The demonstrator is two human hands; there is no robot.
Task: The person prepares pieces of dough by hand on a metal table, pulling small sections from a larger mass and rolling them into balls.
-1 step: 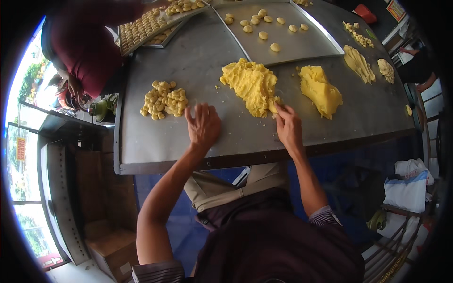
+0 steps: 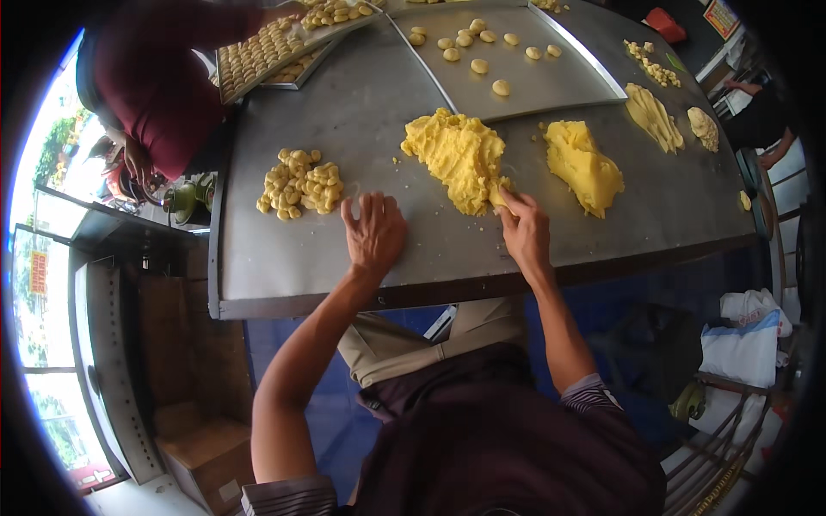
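Observation:
My left hand [image 2: 377,230] rests palm down on the metal table, fingers slightly bent and apart. Just beyond it, to the left, lies a pile of small pale dough balls [image 2: 299,183]. My right hand [image 2: 523,225] is closed on a yellow dough piece [image 2: 499,191] at the near lower end of a crumbly yellow dough mound [image 2: 456,155]. Whether that piece is separate from the mound I cannot tell. To the right of this hand sits a smoother yellow dough block [image 2: 583,168].
Beyond the mound is a metal tray [image 2: 533,82] with several round dough pieces. A fuller tray [image 2: 267,56] stands far left, beside a person in a maroon shirt [image 2: 151,77]. Flattened dough [image 2: 652,116] and a small lump [image 2: 703,129] lie at right. The table's edge [image 2: 430,291] runs before me.
My left hand has shifted slightly to the right, away from the pile of dough balls. My right hand stays at the mound's lower end.

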